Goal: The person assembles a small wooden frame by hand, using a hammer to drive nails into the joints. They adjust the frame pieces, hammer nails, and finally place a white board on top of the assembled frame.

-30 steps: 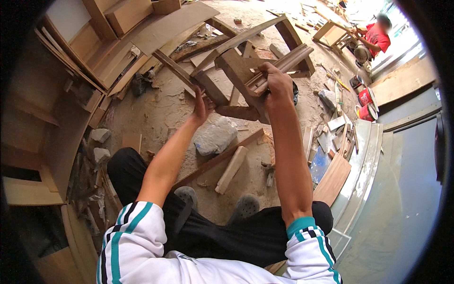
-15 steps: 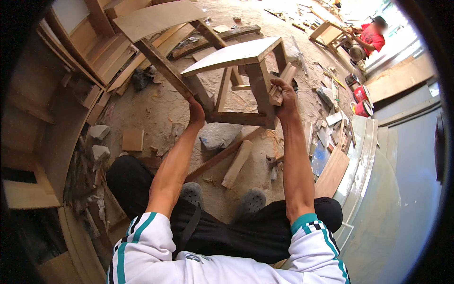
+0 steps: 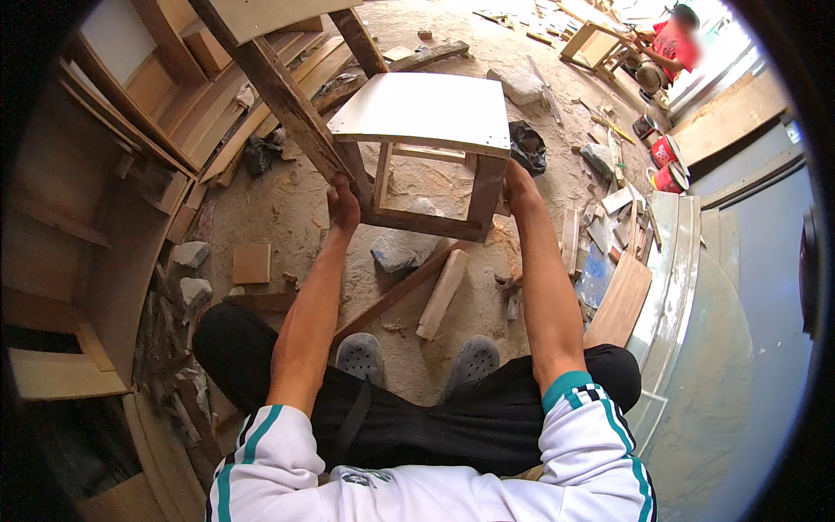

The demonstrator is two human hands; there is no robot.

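A small wooden chair (image 3: 417,109) stands before me, with a pale seat, dark rough legs and a backrest panel cut off by the top edge. My left hand (image 3: 343,205) is closed around the lower part of its left rear post. At the front right leg, just under the seat corner, my right hand (image 3: 518,184) grips the chair from its outer side. Most of the right fingers are hidden behind the leg, so I cannot see whether loose wood is in them too. A grey stone (image 3: 404,250) and a short wood block (image 3: 443,294) lie below the chair.
Wooden cabinets (image 3: 113,200) line the left side. A square wood piece (image 3: 252,263) lies on the dirt floor. At right are wood scraps (image 3: 622,230), red cans (image 3: 670,178), a plank (image 3: 619,300) and a black bag (image 3: 526,148). A person in red (image 3: 674,48) sits far right.
The chair has tilted and turned, so its seat top faces me more and its backrest has moved up and left. The wood pieces seen in my right hand are now out of sight.
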